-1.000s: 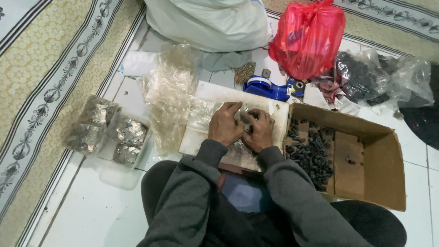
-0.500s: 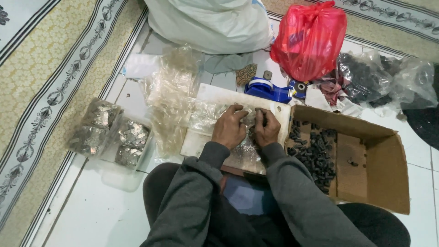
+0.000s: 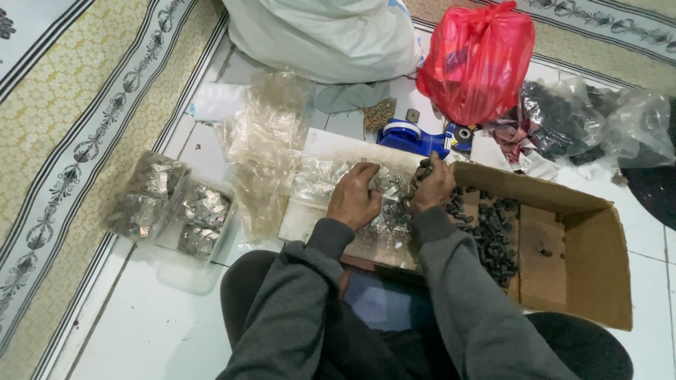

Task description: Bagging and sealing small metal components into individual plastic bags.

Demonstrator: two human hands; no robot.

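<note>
While both hands work near the middle of the frame, the left hand [image 3: 354,200] rests with curled fingers on a heap of small silvery metal clips [image 3: 389,188] spread over a pale board [image 3: 331,144]; whether those fingers actually pinch a clip I cannot tell. The right hand [image 3: 432,186] sits just beside it, fingers closed on a few small dark pieces [image 3: 423,169] at the edge of the cardboard box [image 3: 577,281], which holds many more. Filled clear bags [image 3: 169,207] lie at the left on the tiled floor [image 3: 141,331]. One risk, as I judge it: the board is crowded, so a sweeping wrist could scatter loose clips onto the floor or into the box, mixing the two kinds.
</note>
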